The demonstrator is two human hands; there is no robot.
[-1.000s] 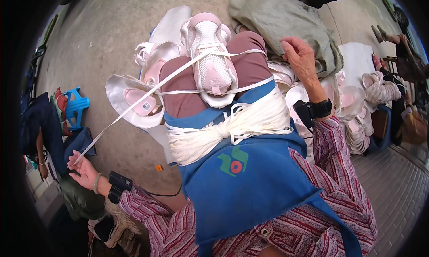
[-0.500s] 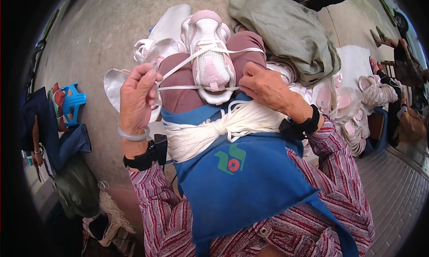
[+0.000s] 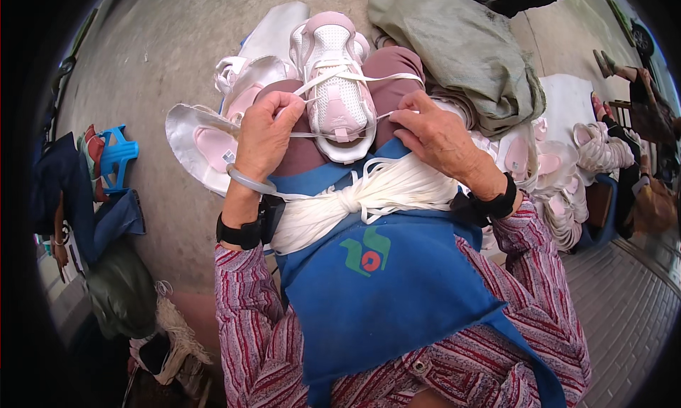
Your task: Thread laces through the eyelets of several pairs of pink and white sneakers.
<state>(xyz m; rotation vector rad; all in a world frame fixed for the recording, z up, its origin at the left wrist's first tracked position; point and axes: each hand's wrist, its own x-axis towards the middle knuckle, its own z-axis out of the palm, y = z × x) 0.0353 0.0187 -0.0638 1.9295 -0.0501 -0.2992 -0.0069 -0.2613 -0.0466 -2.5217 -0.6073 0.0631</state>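
Observation:
A pink and white shoe upper (image 3: 333, 89) lies between my knees, a white lace (image 3: 319, 81) threaded across its mesh part. Beside its left edge, my left hand (image 3: 267, 131) pinches lace between thumb and fingers. My right hand (image 3: 441, 140), on the right of the shoe, grips the other end of a lace stretch that runs across the shoe's near end. A thick bundle of white laces (image 3: 312, 224), knotted at the middle, rests over my blue apron (image 3: 390, 302) just below the hands.
More pink and white shoe pieces (image 3: 213, 149) lie at the left, others (image 3: 550, 167) in stacks at the right. A grey-green cloth sack (image 3: 461, 53) is at the back right. A blue stool (image 3: 117, 156) stands farther left, near another person (image 3: 64, 202).
My left hand has moved right, close to the shoe, and the lace it drew out to the left is shorter. My right hand has shifted slightly right.

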